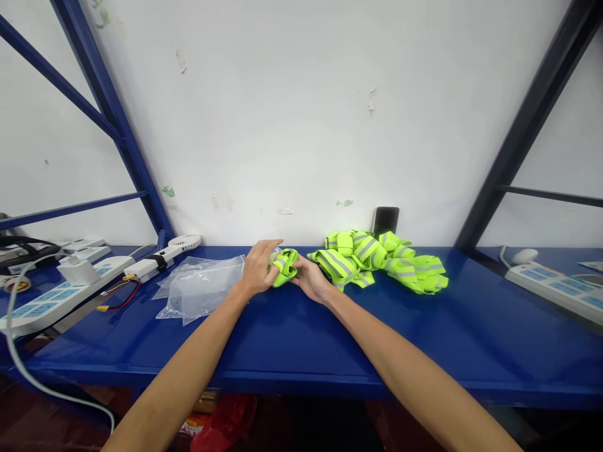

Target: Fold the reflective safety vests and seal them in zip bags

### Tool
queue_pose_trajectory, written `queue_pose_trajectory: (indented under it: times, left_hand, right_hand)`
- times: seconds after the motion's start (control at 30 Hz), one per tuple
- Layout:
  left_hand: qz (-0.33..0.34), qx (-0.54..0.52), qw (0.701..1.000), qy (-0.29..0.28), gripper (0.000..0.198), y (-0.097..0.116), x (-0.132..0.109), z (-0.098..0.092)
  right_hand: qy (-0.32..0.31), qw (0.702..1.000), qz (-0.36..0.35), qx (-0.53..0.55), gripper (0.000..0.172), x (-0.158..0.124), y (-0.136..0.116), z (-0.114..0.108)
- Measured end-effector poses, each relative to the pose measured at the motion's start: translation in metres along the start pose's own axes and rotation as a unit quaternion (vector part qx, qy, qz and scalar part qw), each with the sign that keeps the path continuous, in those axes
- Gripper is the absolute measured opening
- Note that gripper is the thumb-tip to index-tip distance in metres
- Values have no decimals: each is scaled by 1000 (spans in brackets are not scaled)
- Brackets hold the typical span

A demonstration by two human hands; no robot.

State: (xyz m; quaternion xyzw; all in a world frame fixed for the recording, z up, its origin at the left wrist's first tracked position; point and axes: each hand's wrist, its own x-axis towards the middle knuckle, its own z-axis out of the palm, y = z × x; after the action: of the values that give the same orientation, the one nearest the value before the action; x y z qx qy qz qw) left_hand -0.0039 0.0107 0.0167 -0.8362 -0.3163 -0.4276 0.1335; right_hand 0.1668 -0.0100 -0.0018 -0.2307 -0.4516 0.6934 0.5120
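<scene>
A bunched neon-yellow strap with grey reflective stripes (285,266) is held between both my hands above the blue shelf (292,339). My left hand (258,267) wraps its fingers round the strap's left side. On the strap's right side, my right hand (311,279) pinches it. A pile of several more neon-yellow reflective straps (381,258) lies just right of my right hand, against the wall. Clear plastic bags (200,289) lie flat on the shelf just left of my left hand.
A white power strip (51,298) with a plugged adapter and a small white fan (181,243) sit at the left. A dark phone (385,220) leans on the wall. Another power strip (556,285) is at far right. Blue rack posts rise on both sides.
</scene>
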Motion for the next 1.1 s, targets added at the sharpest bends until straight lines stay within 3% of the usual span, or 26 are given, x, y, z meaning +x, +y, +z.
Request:
queue_pose_trajectory:
  times: [0.17, 0.3, 0.4, 0.5, 0.67, 0.73, 0.9, 1.1]
  left_hand:
    - [-156, 63, 982, 90, 29, -9, -9, 5]
    - [-263, 64, 961, 64, 29, -6, -10, 7]
    - [-232, -18, 972, 21, 32, -2, -8, 4]
    - [-172, -81, 981, 24, 27, 1, -7, -2]
    - [-134, -28, 990, 35, 19, 1, -11, -8]
    - [-136, 14, 991, -6, 19, 1, -11, -11]
    - [-153, 72, 969, -183, 32, -4, -7, -17]
    - [-135, 10, 967, -217, 34, -4, -8, -18]
  right_hand:
    - [-25, 996, 24, -84, 51, -1, -2, -7]
    - [19, 997, -1, -77, 54, 0, 4, -5]
    - [54, 997, -15, -50, 50, 2, 8, -3]
    - [72, 997, -19, -8, 48, 4, 8, -4]
    - [77, 996, 6, -35, 42, 4, 5, -10]
    - [95, 994, 18, -57, 40, 4, 5, -12]
    - [130, 989, 25, -69, 46, 3, 5, -13]
    - [99, 992, 27, -67, 37, 3, 1, -12]
